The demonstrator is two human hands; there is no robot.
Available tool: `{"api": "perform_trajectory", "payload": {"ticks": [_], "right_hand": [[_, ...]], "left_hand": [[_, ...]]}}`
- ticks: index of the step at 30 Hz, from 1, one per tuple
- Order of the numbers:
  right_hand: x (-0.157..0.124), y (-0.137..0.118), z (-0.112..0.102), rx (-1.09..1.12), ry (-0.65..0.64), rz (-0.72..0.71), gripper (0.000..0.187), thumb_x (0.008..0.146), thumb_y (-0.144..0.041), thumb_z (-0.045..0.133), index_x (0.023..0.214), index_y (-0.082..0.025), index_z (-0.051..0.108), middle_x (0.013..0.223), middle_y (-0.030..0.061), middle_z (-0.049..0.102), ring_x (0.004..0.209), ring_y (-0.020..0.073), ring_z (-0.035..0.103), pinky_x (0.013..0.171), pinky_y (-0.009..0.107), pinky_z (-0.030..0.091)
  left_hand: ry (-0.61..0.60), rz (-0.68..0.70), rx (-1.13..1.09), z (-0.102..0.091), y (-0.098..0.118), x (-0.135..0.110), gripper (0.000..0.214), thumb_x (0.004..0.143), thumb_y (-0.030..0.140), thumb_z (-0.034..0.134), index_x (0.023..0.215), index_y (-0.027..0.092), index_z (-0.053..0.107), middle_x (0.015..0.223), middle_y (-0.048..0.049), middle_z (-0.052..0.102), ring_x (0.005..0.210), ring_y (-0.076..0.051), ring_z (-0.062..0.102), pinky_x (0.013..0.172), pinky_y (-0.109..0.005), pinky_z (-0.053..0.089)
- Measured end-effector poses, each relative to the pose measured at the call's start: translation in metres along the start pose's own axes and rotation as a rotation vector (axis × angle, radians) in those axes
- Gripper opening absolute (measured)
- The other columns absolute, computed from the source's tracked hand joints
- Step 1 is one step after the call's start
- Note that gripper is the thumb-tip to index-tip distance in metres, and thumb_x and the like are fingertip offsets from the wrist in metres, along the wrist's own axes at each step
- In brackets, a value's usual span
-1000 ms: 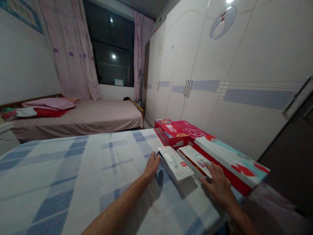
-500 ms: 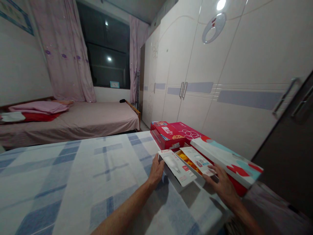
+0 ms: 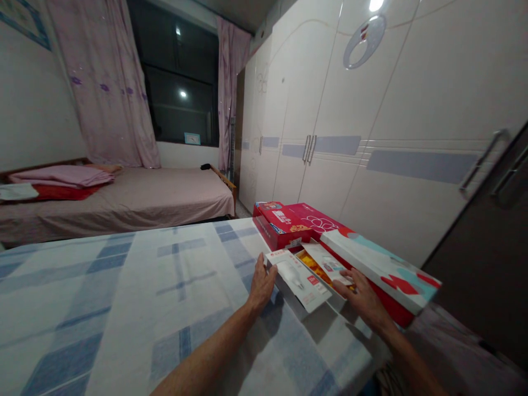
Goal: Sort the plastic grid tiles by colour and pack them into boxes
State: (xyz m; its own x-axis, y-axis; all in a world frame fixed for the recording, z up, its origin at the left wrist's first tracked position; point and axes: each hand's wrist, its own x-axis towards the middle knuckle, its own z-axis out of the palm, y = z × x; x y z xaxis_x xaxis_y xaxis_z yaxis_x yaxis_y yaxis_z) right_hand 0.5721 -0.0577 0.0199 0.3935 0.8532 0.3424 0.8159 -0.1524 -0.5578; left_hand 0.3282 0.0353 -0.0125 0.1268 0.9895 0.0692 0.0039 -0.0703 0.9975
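A white carton (image 3: 297,279) printed with a light bulb sits near the table's right edge. My left hand (image 3: 263,283) rests against its left side, fingers stretched and thumb apart. Just right of the bulb picture is an opening with yellow-orange contents (image 3: 313,266), whose kind I cannot make out. A printed white flap (image 3: 325,259) stands tilted over its right side. My right hand (image 3: 363,300) is closed on the flap's near end, thumb toward the opening. Whether both printed panels belong to one box, I cannot tell.
Behind the carton lies a red box (image 3: 280,226). A long white, red and teal box (image 3: 383,269) runs along the right edge. A blue-and-white cloth (image 3: 136,308) covers the table. Beyond are a bed (image 3: 173,192) and a white wardrobe (image 3: 322,110).
My right hand has shifted slightly left and away from me along the flap, which is now tilted more steeply. My left hand has stayed at the carton's side.
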Motion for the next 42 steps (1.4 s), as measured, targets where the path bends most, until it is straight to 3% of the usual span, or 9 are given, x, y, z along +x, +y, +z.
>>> {"api": "perform_trajectory", "payload": {"ticks": [6, 9, 12, 15, 18, 24, 32, 42], "right_hand": [[0.010, -0.023, 0.005, -0.228, -0.017, -0.020, 0.066, 0.076, -0.064, 0.045, 0.120, -0.015, 0.052, 0.124, 0.0151, 0.054, 0.114, 0.0330, 0.051, 0.089, 0.055, 0.042], [0.012, -0.023, 0.009, -0.274, -0.062, -0.006, 0.064, 0.079, -0.061, 0.043, 0.126, -0.018, 0.051, 0.128, 0.0154, 0.052, 0.116, 0.0356, 0.049, 0.088, 0.058, 0.040], [0.013, -0.016, 0.008, -0.232, -0.076, 0.014, 0.058, 0.080, -0.053, 0.044, 0.126, -0.019, 0.052, 0.131, 0.0134, 0.052, 0.117, 0.0337, 0.049, 0.089, 0.054, 0.042], [0.012, -0.007, 0.004, -0.177, -0.088, -0.081, 0.060, 0.078, -0.049, 0.045, 0.129, -0.018, 0.049, 0.135, 0.0120, 0.048, 0.122, 0.0303, 0.045, 0.097, 0.051, 0.038], [0.007, 0.001, 0.003, -0.213, -0.134, -0.101, 0.064, 0.076, -0.048, 0.046, 0.132, -0.019, 0.046, 0.141, 0.0128, 0.041, 0.129, 0.0309, 0.037, 0.103, 0.054, 0.031], [0.003, 0.009, 0.005, -0.283, -0.184, -0.092, 0.064, 0.077, -0.046, 0.044, 0.135, -0.019, 0.043, 0.146, 0.0120, 0.034, 0.133, 0.0292, 0.033, 0.103, 0.053, 0.033], [0.008, 0.019, 0.011, -0.357, -0.061, -0.242, 0.054, 0.078, -0.044, 0.047, 0.124, -0.017, 0.054, 0.131, 0.0134, 0.050, 0.121, 0.0291, 0.045, 0.096, 0.047, 0.042], [0.002, 0.027, 0.007, -0.434, 0.008, -0.219, 0.052, 0.081, -0.044, 0.044, 0.126, -0.019, 0.053, 0.134, 0.0116, 0.048, 0.119, 0.0310, 0.047, 0.093, 0.052, 0.041]], "left_hand": [[0.011, -0.044, 0.025, -0.018, 0.018, -0.022, 0.073, 0.082, 0.039, 0.050, 0.143, 0.010, 0.022, 0.149, -0.0197, 0.027, 0.130, -0.027, 0.040, 0.106, -0.035, 0.033], [0.022, 0.003, 0.024, -0.044, 0.026, -0.038, 0.073, 0.079, 0.042, 0.055, 0.140, 0.012, 0.029, 0.147, -0.0191, 0.030, 0.129, -0.028, 0.040, 0.104, -0.037, 0.036], [0.083, 0.035, 0.071, -0.077, 0.027, -0.052, 0.071, 0.077, 0.044, 0.056, 0.137, 0.014, 0.033, 0.145, -0.0191, 0.035, 0.127, -0.029, 0.043, 0.102, -0.042, 0.038], [0.145, 0.048, 0.143, -0.106, 0.020, -0.060, 0.068, 0.079, 0.044, 0.053, 0.137, 0.016, 0.032, 0.144, -0.0174, 0.036, 0.126, -0.029, 0.043, 0.102, -0.046, 0.038], [0.182, 0.044, 0.206, -0.123, 0.009, -0.064, 0.066, 0.082, 0.045, 0.048, 0.139, 0.016, 0.030, 0.144, -0.0165, 0.035, 0.127, -0.027, 0.042, 0.103, -0.046, 0.038], [0.179, 0.018, 0.237, -0.127, -0.003, -0.066, 0.067, 0.084, 0.046, 0.042, 0.139, 0.012, 0.028, 0.143, -0.0185, 0.036, 0.127, -0.027, 0.043, 0.105, -0.044, 0.037], [0.204, 0.054, 0.246, -0.128, -0.009, -0.064, 0.062, 0.083, 0.041, 0.045, 0.136, 0.012, 0.034, 0.140, -0.0185, 0.042, 0.123, -0.028, 0.048, 0.102, -0.046, 0.040], [0.223, 0.090, 0.281, -0.128, -0.014, -0.064, 0.059, 0.082, 0.041, 0.047, 0.134, 0.014, 0.039, 0.135, -0.0173, 0.048, 0.118, -0.027, 0.052, 0.099, -0.047, 0.043]]}}
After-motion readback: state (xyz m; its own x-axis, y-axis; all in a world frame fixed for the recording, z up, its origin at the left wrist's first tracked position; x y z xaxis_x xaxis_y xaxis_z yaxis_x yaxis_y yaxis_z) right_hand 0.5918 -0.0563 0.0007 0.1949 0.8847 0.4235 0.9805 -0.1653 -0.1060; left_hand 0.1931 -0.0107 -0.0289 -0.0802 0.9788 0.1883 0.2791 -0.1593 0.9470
